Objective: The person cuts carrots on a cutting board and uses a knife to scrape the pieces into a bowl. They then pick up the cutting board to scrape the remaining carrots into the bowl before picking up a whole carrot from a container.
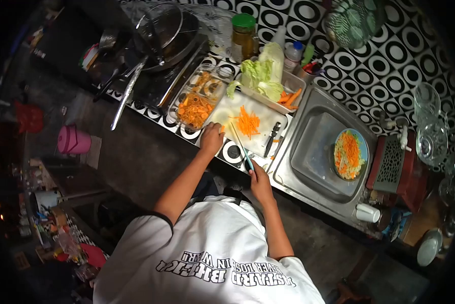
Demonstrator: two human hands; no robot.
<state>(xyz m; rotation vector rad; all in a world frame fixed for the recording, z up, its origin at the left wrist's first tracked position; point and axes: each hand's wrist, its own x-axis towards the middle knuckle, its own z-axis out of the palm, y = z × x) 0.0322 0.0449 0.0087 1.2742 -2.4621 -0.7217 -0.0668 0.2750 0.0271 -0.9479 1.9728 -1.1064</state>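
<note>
The left hand [212, 138] rests knuckles-up on the white board [226, 107], fingers bent down over a small bit of carrot [222, 130] at the board's near edge and pinning it there. The right hand [260, 181] is closed around the teal handle of a knife [241, 147], whose blade angles up toward that carrot. To my eye, slicing this well means tucking the left fingertips back behind the knuckles, since the piece is short and the blade runs close. It also means drawing the knife in thin, even cuts to match the strips [248, 122] heaped mid-board. The heap lies just beyond the blade, so it should be nudged toward the dish [178, 101] before it crowds the cut. The board sits on the table beside the sink [308, 109].
</note>
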